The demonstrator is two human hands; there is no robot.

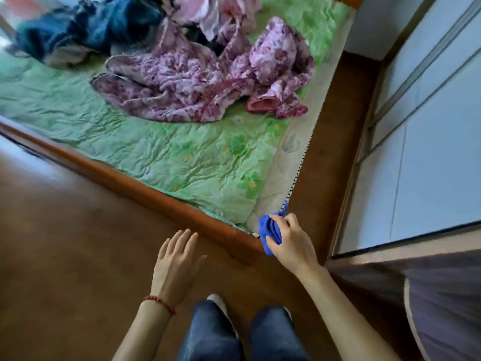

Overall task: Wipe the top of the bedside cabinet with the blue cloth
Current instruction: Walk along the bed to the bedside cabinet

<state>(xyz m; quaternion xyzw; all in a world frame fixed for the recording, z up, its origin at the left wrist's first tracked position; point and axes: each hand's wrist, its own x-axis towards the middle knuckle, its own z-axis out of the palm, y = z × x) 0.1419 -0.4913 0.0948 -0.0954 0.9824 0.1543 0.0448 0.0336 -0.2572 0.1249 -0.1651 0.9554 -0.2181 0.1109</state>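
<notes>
My right hand grips a bunched blue cloth in the air over the near corner of the bed. The cloth's loose end hangs out below my fingers. My left hand hovers to the left of it, palm down, fingers spread, holding nothing; a red bead bracelet sits on that wrist. No bedside cabinet shows in this view.
A bed with a green quilted cover and brown wooden frame fills the middle. Purple flowered fabric and blue clothing lie on it. Brown floor spreads left. Pale sliding doors stand right. My jeans-clad legs are below.
</notes>
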